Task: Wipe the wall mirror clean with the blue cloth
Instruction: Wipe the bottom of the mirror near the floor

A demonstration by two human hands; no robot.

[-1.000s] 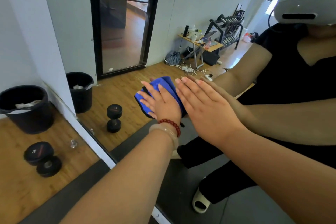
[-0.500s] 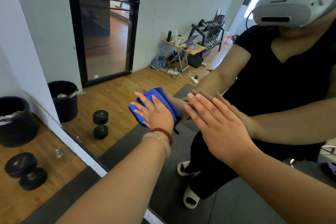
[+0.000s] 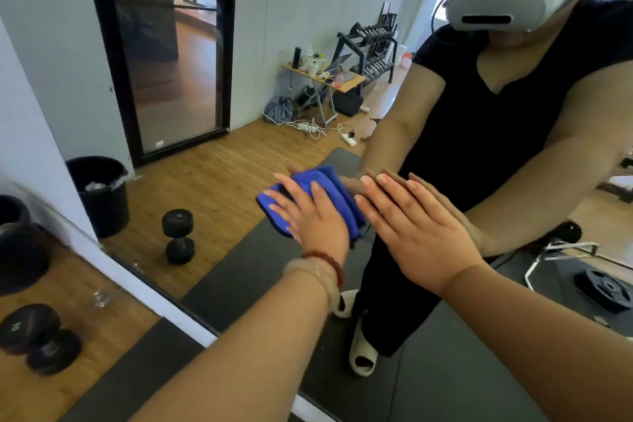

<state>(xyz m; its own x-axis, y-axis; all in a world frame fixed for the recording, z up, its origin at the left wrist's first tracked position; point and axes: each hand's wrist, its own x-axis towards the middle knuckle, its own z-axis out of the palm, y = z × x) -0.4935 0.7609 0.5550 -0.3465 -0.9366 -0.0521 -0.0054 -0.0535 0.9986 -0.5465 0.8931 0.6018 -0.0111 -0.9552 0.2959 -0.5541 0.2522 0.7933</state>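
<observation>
The wall mirror point(image 3: 219, 178) fills most of the view and reflects the room and me. My left hand point(image 3: 313, 219), with a red bead bracelet at the wrist, presses the folded blue cloth point(image 3: 329, 187) flat against the glass with straight, spread fingers. My right hand point(image 3: 411, 229) lies flat on the mirror just right of the cloth, fingers straight and together. Its reflection meets it fingertip to fingertip. The lower part of the cloth is hidden under my left hand.
The mirror's white bottom edge point(image 3: 147, 288) runs diagonally down to the right. A black dumbbell point(image 3: 37, 339) and a black bin point(image 3: 17, 243) stand on the wooden floor at the left. A dark mat point(image 3: 137, 370) lies below me.
My view has shifted up and left along the mirror. My left hand with the cloth slid slightly across the glass, and my right hand stayed flat beside it.
</observation>
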